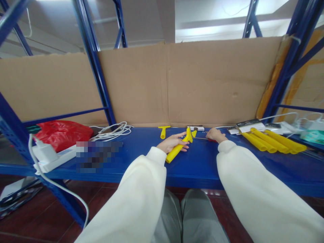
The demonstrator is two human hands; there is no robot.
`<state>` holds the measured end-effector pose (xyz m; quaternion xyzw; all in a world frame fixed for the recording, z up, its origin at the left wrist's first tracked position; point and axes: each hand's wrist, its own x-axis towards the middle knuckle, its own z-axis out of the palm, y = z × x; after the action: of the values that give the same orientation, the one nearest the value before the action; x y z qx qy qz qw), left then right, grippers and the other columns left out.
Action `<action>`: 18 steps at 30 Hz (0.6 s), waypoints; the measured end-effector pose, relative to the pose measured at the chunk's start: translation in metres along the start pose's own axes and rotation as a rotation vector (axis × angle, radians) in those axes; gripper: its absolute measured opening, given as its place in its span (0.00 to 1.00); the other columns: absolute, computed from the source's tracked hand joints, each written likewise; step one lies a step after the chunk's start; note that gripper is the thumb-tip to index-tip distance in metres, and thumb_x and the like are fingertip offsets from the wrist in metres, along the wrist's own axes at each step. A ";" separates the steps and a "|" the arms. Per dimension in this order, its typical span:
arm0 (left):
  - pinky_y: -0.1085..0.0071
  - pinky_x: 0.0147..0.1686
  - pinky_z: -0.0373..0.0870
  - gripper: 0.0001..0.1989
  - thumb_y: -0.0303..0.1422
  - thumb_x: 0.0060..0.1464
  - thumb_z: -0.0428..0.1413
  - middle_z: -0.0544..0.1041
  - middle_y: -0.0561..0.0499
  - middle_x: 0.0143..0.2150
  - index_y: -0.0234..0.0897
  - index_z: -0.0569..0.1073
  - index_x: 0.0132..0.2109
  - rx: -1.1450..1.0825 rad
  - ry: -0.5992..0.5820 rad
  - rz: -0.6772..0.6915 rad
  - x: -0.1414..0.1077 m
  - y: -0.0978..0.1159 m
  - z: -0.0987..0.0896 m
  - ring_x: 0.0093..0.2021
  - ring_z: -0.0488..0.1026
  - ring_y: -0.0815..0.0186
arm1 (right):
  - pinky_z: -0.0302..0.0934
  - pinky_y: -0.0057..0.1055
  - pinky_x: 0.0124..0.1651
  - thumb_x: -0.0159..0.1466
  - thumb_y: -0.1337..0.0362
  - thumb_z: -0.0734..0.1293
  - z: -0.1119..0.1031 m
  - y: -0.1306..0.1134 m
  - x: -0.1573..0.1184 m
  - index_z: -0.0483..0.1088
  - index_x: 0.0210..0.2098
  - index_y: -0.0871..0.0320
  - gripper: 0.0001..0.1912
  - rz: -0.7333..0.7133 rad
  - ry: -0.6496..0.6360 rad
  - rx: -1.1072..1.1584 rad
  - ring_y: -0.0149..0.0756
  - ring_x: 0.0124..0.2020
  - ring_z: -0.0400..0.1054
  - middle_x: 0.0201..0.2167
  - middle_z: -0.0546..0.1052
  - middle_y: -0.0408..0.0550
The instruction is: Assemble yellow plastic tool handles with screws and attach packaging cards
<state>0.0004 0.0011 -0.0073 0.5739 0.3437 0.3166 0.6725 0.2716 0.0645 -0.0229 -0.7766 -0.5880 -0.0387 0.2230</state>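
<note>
My left hand is closed around a yellow scraper-like tool with a round tubular handle. The tool's head points up and away, and its open handle end faces me. To the right, my right hand grips a screwdriver, of which a thin metal shaft and a bit of red handle show. Its shaft points left toward the yellow head; whether the tip touches it I cannot tell. Just behind the head lies a small yellow piece. Another yellow T-shaped tool lies farther back to the left.
Several yellow tubes lie at the right beside black-and-white packages. At left are a red plastic bag, a coiled white cable and a power strip. A cardboard wall backs the blue shelf.
</note>
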 end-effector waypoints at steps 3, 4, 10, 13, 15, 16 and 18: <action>0.69 0.36 0.81 0.45 0.18 0.50 0.64 0.82 0.43 0.44 0.42 0.60 0.72 -0.021 -0.001 -0.007 0.000 -0.001 -0.001 0.34 0.81 0.64 | 0.65 0.54 0.51 0.55 0.61 0.69 0.000 -0.002 0.000 0.80 0.38 0.55 0.12 0.056 -0.097 -0.076 0.58 0.53 0.70 0.41 0.80 0.61; 0.68 0.37 0.81 0.45 0.18 0.50 0.64 0.82 0.43 0.44 0.42 0.60 0.71 -0.032 -0.001 -0.007 0.000 -0.001 -0.001 0.35 0.82 0.64 | 0.65 0.55 0.52 0.56 0.61 0.69 -0.002 -0.003 -0.001 0.80 0.40 0.56 0.13 0.054 -0.104 -0.082 0.59 0.54 0.69 0.43 0.80 0.63; 0.70 0.37 0.80 0.44 0.15 0.49 0.62 0.82 0.44 0.41 0.41 0.62 0.71 -0.067 0.019 -0.008 0.004 -0.001 -0.004 0.35 0.81 0.65 | 0.60 0.58 0.58 0.61 0.64 0.66 -0.010 -0.012 -0.012 0.79 0.43 0.59 0.13 0.060 -0.128 -0.011 0.60 0.60 0.66 0.50 0.77 0.65; 0.73 0.35 0.78 0.43 0.13 0.47 0.62 0.83 0.45 0.37 0.37 0.63 0.70 -0.048 0.055 0.012 0.008 -0.003 -0.007 0.31 0.80 0.67 | 0.61 0.54 0.57 0.64 0.65 0.63 -0.012 -0.018 -0.015 0.79 0.40 0.57 0.12 -0.005 -0.104 0.070 0.55 0.58 0.67 0.49 0.78 0.60; 0.74 0.35 0.77 0.44 0.12 0.46 0.62 0.83 0.45 0.36 0.35 0.64 0.69 -0.053 0.076 0.029 0.010 -0.004 -0.008 0.30 0.79 0.67 | 0.62 0.51 0.56 0.65 0.65 0.63 -0.012 -0.023 -0.017 0.78 0.41 0.56 0.12 -0.081 -0.072 0.143 0.52 0.56 0.68 0.48 0.79 0.58; 0.74 0.36 0.77 0.44 0.12 0.46 0.62 0.83 0.45 0.35 0.34 0.64 0.69 -0.061 0.084 0.034 0.010 -0.004 -0.009 0.30 0.80 0.67 | 0.63 0.49 0.56 0.65 0.65 0.63 -0.012 -0.026 -0.019 0.78 0.41 0.57 0.12 -0.126 -0.051 0.192 0.50 0.55 0.69 0.47 0.79 0.57; 0.74 0.37 0.77 0.44 0.12 0.46 0.61 0.83 0.45 0.35 0.35 0.64 0.69 -0.073 0.092 0.047 0.011 -0.005 -0.010 0.32 0.80 0.67 | 0.63 0.44 0.56 0.65 0.64 0.63 -0.011 -0.033 -0.022 0.76 0.40 0.57 0.10 -0.233 -0.013 0.318 0.46 0.51 0.70 0.45 0.79 0.55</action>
<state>-0.0014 0.0144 -0.0146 0.5417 0.3486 0.3707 0.6690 0.2360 0.0470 -0.0102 -0.6584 -0.6742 0.0341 0.3329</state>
